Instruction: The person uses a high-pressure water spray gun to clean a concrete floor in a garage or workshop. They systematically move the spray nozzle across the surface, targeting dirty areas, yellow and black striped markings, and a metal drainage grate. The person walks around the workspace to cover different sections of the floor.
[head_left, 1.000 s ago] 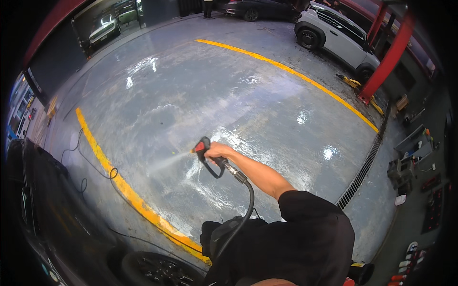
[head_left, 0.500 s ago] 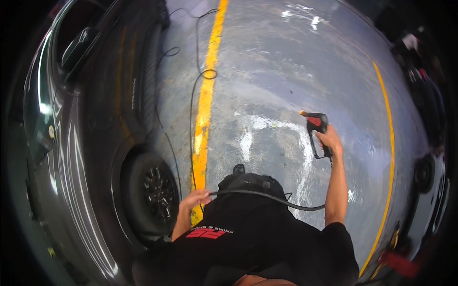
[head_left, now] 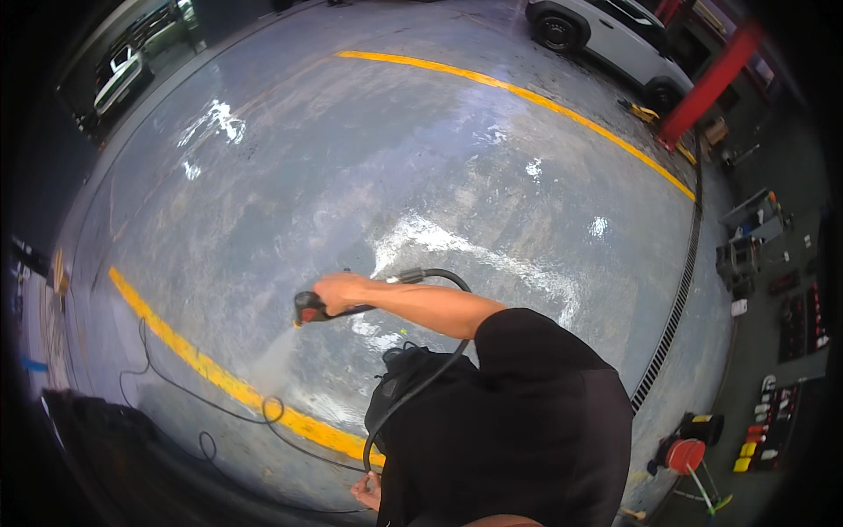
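My right hand (head_left: 342, 292) is closed round the grip of a black and red pressure washer gun (head_left: 307, 305), held out over the wet floor. A pale spray (head_left: 277, 358) fans from its nozzle toward the yellow floor line. From the grip end a black hose (head_left: 457, 279) loops back past my right forearm and down along my body. Low in the picture, my left hand (head_left: 369, 490) pinches that hose beside my hip; some of its fingers are hidden.
Wet grey floor (head_left: 263, 202) spreads ahead, with a yellow line (head_left: 189, 351) and thin hose coils (head_left: 273, 407) near the dark car (head_left: 114, 439). A drain grate (head_left: 672, 329), red post (head_left: 713, 83), white car (head_left: 606, 35) and red bucket (head_left: 685, 455) lie rightward.
The view has swung to the right, bringing the white car and red bucket in. The gun has swept across to my left, and its spray now shows plainly. Both hands keep their hold.
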`<state>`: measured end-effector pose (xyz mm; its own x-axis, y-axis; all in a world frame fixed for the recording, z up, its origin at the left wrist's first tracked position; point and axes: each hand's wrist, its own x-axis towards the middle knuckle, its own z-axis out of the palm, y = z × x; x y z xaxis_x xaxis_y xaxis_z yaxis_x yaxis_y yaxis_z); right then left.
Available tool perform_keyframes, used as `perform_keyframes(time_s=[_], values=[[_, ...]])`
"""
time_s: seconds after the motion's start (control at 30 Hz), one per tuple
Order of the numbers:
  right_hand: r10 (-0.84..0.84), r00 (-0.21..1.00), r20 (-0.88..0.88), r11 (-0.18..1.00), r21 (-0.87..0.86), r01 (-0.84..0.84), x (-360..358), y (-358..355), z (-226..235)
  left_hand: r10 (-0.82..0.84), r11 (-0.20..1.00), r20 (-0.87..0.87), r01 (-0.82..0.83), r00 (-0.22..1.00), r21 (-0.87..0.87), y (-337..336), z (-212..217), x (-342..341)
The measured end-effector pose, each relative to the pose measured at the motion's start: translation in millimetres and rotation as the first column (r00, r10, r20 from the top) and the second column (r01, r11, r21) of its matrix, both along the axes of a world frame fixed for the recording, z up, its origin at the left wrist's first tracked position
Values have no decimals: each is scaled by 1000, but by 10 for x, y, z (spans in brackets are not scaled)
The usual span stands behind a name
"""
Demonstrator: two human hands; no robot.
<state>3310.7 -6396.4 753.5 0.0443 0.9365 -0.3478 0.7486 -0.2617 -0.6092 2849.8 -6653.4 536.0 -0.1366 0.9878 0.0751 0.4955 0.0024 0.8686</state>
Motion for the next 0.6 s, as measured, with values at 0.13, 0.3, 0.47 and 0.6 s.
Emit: perform_keyframes(time_s=[0.13,0.3,0.47,0.6], values=[[-33,991,127,988,157,12,-223,1270,-135,67,952,133,-23,989,-306,940,359,40],[104,987,120,994,-37,-100,-536,2573,51,-89,955,-20,79,996,-287,2205,177,-426],[1,999,32,996,93,-4,-534,3378,284,-14,974,175,54,984,-221,3624,447,-374],[-140,985,102,978,168,122,-386,3949,28,-139,959,110,162,984,-233,4886,992,-371]])
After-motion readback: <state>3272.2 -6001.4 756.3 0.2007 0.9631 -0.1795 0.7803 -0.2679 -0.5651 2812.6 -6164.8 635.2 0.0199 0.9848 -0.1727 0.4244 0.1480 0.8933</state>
